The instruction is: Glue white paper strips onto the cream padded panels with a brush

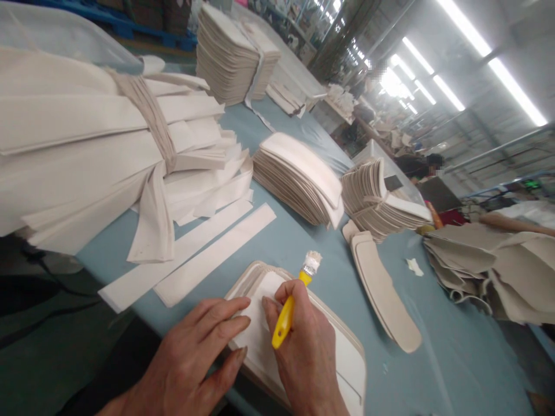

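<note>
My right hand (pixel 306 341) grips a brush with a yellow handle (pixel 284 323); its whitish bristles (pixel 313 260) point up and away from the work. Below both hands lies a stack of pale fabric panels (pixel 353 346) with rounded corners, near the table's front edge. The right thumb and fingers are close to the top panel, and I cannot tell whether they also pinch it. My left hand (pixel 195 346) rests at the stack's left side, fingers stretched out on the panel. Two long pale strips (pixel 217 254) lie just beyond it.
A large tied bundle of pale strips (pixel 82 127) covers the left of the blue-green table (pixel 459 352). Behind stand a curved panel stack (pixel 299 173), a tall tied stack (pixel 234 58) and another bundle (pixel 377 202). Curved pieces (pixel 381 289) and folded fabric (pixel 489 260) lie right.
</note>
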A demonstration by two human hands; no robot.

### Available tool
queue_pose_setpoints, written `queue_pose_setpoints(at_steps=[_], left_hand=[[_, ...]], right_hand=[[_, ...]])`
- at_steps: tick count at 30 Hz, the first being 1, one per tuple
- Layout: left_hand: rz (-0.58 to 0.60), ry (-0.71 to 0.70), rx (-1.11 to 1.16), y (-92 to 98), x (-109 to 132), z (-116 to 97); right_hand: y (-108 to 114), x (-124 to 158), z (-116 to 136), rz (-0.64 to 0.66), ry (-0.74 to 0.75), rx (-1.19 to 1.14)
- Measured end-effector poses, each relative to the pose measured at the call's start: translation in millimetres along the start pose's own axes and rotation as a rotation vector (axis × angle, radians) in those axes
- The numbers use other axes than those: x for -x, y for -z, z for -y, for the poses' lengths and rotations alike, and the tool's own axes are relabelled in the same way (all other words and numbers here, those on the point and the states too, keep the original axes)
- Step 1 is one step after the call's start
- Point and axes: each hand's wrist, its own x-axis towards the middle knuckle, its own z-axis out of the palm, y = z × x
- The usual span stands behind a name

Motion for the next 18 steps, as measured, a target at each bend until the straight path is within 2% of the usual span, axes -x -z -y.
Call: queue_pose_setpoints(at_steps=[7, 13, 18], left_hand=[[0.07, -0.095, -0.068, -2.2, -6.7, 14.1], [0.073, -0.022, 0.023, -9.4, -1.1, 20.9], [0.049, 0.014, -0.015, -13.5, 0.7, 23.9]], right_hand=[[6.0, -4.9, 3.8, 0.026, 0.042, 0.023], [8.2, -9.5, 5.1, 0.035, 0.045, 0.066], [5.2, -9.9, 5.3, 0.049, 0.029, 0.088]])
